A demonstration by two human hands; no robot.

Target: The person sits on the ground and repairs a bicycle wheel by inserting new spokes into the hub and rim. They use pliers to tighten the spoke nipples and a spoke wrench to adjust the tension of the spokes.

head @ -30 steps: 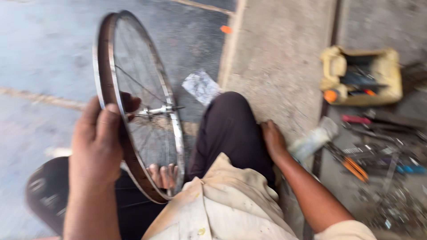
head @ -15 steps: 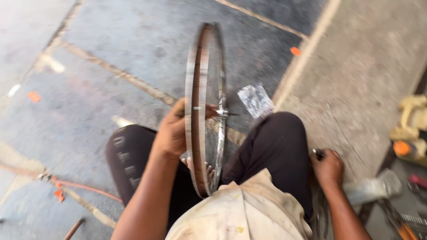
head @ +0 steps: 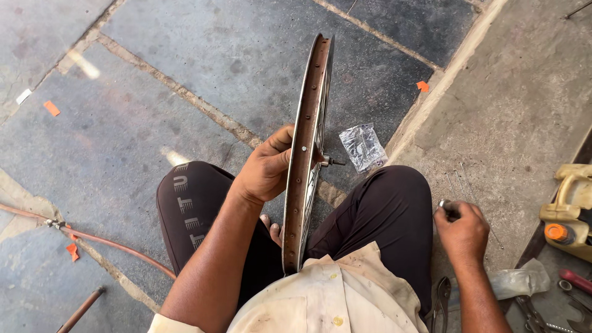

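Rusty wheel rim (head: 303, 179) upright at frame centre, left hand (head: 266, 169) gripping it; right hand (head: 464, 229) fisted round small metal part (head: 445, 205), lower right; spokes already laced.

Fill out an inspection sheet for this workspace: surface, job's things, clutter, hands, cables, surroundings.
Surface: grey stone paving slabs with pale joints; a rougher concrete strip lies on the right.
Job's things: rusty spoked metal bicycle wheel rim, upright and edge-on, between the knees; thin loose spokes lie on the concrete.
Clutter: crumpled clear plastic bag; orange scraps; yellow container with orange cap; pliers; hand tools at the lower right.
Hands: left hand grips the rim; right hand closed on a small metal piece, kind unclear.
Cables: orange hose across the slabs, lower left.
Surroundings: nothing seen.
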